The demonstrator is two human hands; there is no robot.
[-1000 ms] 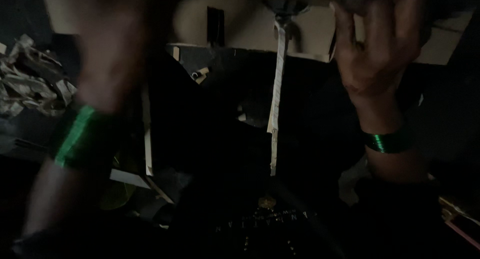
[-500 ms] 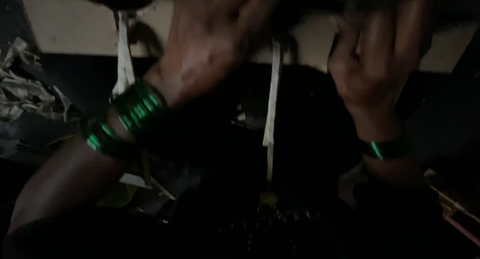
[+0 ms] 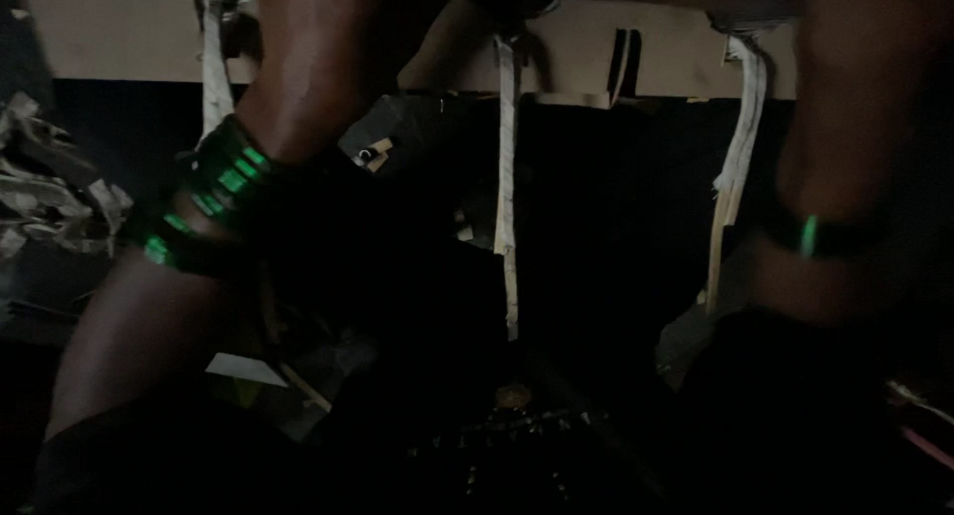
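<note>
**Both arms raised to a pale board hung with strips**

A pale cardboard board (image 3: 576, 53) runs across the top of the view, and three whitish strips hang down from it: a left strip (image 3: 214, 63), a middle strip (image 3: 508, 177) and a right strip (image 3: 737, 167) with a frayed lower end. Both arms reach up to this board's upper edge. The left hand (image 3: 328, 38) rises between the left and middle strips; only its back and wrist show, so whether the fingers are spread or closed cannot be told. Stacked dark-and-green bangles (image 3: 204, 207) ring that forearm. The right hand (image 3: 865, 68) is blurred and its top leaves the frame, probably at the board's edge; its fingers are out of sight. A dark band with a green stripe (image 3: 810, 237) circles that wrist. Crumpled paper scraps (image 3: 55, 192) lie at the far left, and the dim ground below holds scattered scraps (image 3: 268, 371).
</note>
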